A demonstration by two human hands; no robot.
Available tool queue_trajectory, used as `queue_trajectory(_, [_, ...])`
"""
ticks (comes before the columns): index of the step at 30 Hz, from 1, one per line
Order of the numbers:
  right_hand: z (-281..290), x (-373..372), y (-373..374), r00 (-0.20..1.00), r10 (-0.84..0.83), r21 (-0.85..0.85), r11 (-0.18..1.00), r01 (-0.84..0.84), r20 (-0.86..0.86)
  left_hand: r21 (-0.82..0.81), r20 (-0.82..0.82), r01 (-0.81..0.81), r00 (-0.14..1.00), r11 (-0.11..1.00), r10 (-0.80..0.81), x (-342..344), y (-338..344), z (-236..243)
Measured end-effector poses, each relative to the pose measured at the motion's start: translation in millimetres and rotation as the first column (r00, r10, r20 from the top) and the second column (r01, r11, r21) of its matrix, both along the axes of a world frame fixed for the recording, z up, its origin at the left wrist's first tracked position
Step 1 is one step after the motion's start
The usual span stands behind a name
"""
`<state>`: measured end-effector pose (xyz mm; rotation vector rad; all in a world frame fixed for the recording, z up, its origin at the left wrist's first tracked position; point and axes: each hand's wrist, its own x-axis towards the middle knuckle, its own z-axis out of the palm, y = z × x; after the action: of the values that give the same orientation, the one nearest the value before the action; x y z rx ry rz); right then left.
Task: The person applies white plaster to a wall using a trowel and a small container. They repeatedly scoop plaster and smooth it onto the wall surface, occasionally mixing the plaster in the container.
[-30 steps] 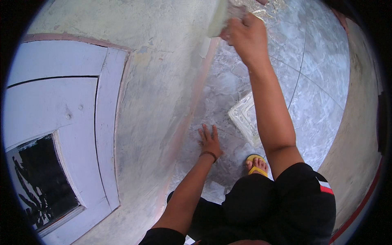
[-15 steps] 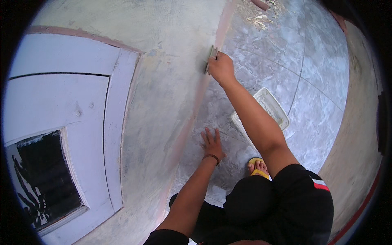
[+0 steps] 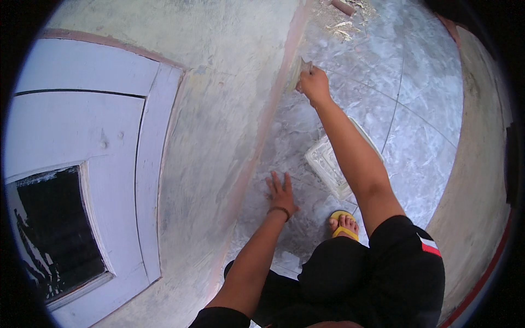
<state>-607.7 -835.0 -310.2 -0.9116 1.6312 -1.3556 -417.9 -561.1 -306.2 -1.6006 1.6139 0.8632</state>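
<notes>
My right hand (image 3: pixel 315 86) is closed around a flat putty scraper (image 3: pixel 299 74) with a pale, smeared blade. The scraper is over the floor tiles, just to the right of the wall's pinkish lower band (image 3: pixel 267 123). I cannot tell whether its edge touches anything. Fingers spread, my left hand (image 3: pixel 282 195) rests on the grey marbled floor (image 3: pixel 415 117) close to the foot of the wall. Partly hidden under my right forearm is a white rectangular plastic tub (image 3: pixel 324 164), its surface coated with whitish paste.
On the left, the patchy plastered wall (image 3: pixel 219 109) holds a pale lilac door (image 3: pixel 117 128) with a dark panel. Debris and a reddish-brown cylinder (image 3: pixel 343 7) lie at the far end. A low wall (image 3: pixel 476 164) bounds the right. My foot in a yellow flip-flop (image 3: pixel 344 225) is near the tub.
My right hand has drawn the scraper away from the wall, to the right over the floor, and the blade has turned. My left hand stays spread on the floor.
</notes>
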Motion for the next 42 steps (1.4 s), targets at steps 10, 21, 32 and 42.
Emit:
queue_trajectory(10, [180,-16,126,0.988,0.131,-0.392,0.916,-0.088,0.084,0.002,0.037,0.036,0.999,0.999,-0.036,1,-1,-8])
queue_trajectory(21, [114,-145,290,0.897,-0.177,0.080,0.984,0.158,0.405,-0.195,-0.054,-0.006,0.999,0.981,-0.004,6,-2,-24])
queue_trajectory(32, [108,-161,361,0.960,-0.118,0.041,0.993,0.111,0.254,0.142,-0.717,-0.848,0.268,0.510,0.644,-89,15,-30])
queue_trajectory(42, [40,-126,362,0.933,0.172,0.187,0.976,-0.116,-0.317,-0.203,-0.833,-0.710,0.487,0.675,0.262,-66,40,44])
